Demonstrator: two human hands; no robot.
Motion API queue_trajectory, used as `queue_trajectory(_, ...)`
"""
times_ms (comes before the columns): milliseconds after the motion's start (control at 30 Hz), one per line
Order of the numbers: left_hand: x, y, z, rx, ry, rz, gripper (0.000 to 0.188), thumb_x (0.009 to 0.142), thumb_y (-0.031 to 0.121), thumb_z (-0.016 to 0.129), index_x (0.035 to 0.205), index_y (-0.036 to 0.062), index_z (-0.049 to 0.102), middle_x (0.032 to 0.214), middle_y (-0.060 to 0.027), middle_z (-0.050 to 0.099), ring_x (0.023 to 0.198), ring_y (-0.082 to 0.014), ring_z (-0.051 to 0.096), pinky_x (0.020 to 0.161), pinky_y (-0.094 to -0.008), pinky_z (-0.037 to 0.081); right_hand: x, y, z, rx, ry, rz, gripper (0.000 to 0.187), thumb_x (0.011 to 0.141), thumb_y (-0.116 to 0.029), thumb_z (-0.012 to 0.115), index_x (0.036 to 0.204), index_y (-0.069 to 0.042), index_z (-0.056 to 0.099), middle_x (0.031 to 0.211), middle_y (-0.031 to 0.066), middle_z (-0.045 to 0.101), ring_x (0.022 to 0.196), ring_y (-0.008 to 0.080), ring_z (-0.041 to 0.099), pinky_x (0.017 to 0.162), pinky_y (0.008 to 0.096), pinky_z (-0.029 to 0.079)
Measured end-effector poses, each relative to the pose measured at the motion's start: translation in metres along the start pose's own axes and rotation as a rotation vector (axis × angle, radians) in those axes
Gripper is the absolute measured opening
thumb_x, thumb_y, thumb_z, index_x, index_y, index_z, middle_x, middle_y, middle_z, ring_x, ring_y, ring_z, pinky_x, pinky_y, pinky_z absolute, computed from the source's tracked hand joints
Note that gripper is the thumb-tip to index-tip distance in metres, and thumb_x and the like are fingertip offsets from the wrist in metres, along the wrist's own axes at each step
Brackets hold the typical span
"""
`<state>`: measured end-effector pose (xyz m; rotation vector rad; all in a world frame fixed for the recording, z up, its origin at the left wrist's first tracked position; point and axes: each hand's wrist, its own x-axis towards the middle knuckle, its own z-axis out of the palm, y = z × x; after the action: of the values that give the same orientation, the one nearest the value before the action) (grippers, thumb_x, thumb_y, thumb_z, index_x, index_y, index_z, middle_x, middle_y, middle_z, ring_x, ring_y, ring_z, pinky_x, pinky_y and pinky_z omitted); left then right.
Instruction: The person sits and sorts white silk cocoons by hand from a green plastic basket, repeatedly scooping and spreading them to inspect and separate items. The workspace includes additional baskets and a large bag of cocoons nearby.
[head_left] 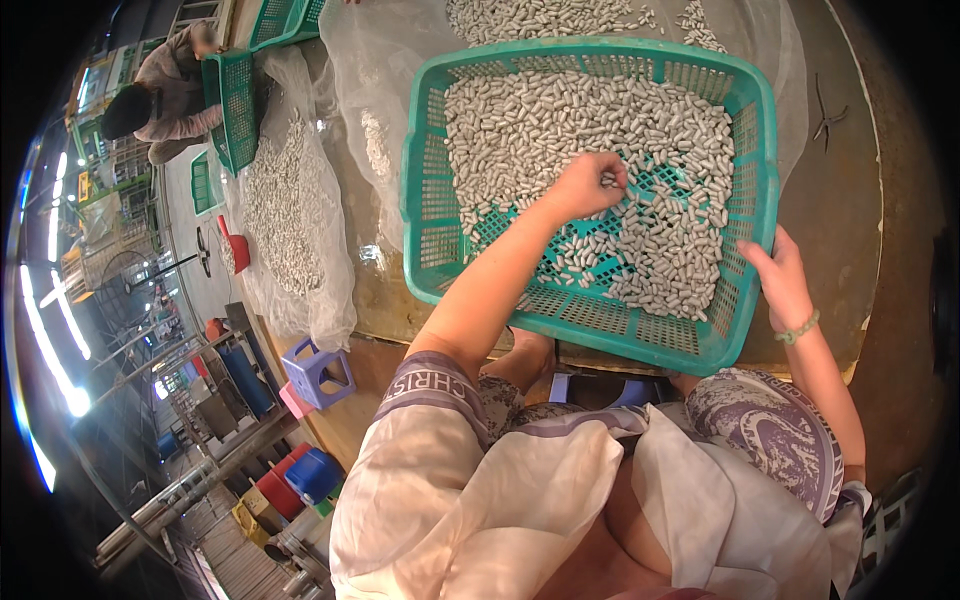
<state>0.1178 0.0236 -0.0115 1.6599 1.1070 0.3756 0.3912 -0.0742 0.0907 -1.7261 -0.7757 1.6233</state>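
Observation:
A large green plastic basket [590, 46] with lattice sides lies in front of me, tilted slightly to the right. Small whitish-grey oblong pieces [560, 115], shaped like capsules, cover much of its bottom; their kind I cannot make out. Bare green mesh shows around the middle. My left hand [590, 188] is over the basket's centre among the pieces, its fingers curled in a pinch; what they hold is mostly hidden. My right hand [783, 278], below which a bead bracelet [797, 329] circles the wrist, grips the basket's right rim with the thumb over the edge.
More pieces lie on clear plastic sheeting [355, 60] beyond the basket and in a long pile [285, 200] at left. Another person [165, 90] handles a green basket [232, 110] at the far left. A red scoop [234, 247] and purple stool [318, 373] stand nearer.

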Motion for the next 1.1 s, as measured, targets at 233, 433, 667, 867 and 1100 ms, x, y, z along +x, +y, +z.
queue_trajectory(233,0.004,0.006,0.034,0.499,0.023,0.17,0.007,0.069,0.009,0.069,0.074,0.0055,0.066,0.079,-0.0089,0.061,0.075,-0.0263,0.062,0.069,-0.035,0.05,0.0,0.0,0.0,-0.005,-0.005,-0.001,0.029,0.081,-0.009,0.06,0.106,0.005,0.053,0.097,0.0095,0.062,0.083,0.0134,0.058,0.075,0.0279,0.046)
queue_trajectory(433,0.007,0.006,0.022,0.417,0.003,0.095,0.013,0.07,0.014,0.07,0.077,0.003,0.065,0.078,-0.011,0.062,0.074,-0.0291,0.062,0.069,-0.0363,0.05,0.001,0.003,-0.002,0.0,-0.008,-0.013,0.03,0.081,-0.01,0.06,0.106,0.005,0.053,0.096,0.0099,0.062,0.083,0.0136,0.058,0.075,0.0282,0.046)
queue_trajectory(667,-0.002,-0.002,0.004,0.339,-0.007,0.191,0.012,0.073,0.013,0.067,0.082,0.0043,0.066,0.079,-0.0106,0.063,0.073,-0.0295,0.062,0.067,-0.0378,0.05,0.002,0.003,-0.003,-0.015,-0.012,-0.022,0.029,0.081,-0.009,0.059,0.105,0.005,0.053,0.095,0.0095,0.063,0.083,0.0137,0.058,0.075,0.028,0.046)
queue_trajectory(867,-0.007,-0.001,0.008,0.553,-0.086,0.287,0.009,0.075,0.01,0.065,0.082,0.0044,0.065,0.081,-0.0092,0.063,0.07,-0.0265,0.061,0.064,-0.0362,0.05,0.002,0.002,-0.001,0.001,-0.003,0.008,0.029,0.08,-0.009,0.06,0.104,0.005,0.054,0.095,0.0095,0.063,0.083,0.0142,0.058,0.076,0.0283,0.046)
queue_trajectory(1100,0.006,0.004,0.0,-0.684,-0.061,-0.266,0.005,0.077,0.007,0.061,0.077,0.0019,0.061,0.088,-0.0068,0.066,0.07,-0.0159,0.063,0.063,-0.0295,0.05,0.006,0.011,-0.006,-0.033,0.002,-0.021,0.032,0.079,-0.01,0.061,0.106,0.005,0.053,0.096,0.0105,0.063,0.084,0.0155,0.058,0.075,0.0287,0.046)
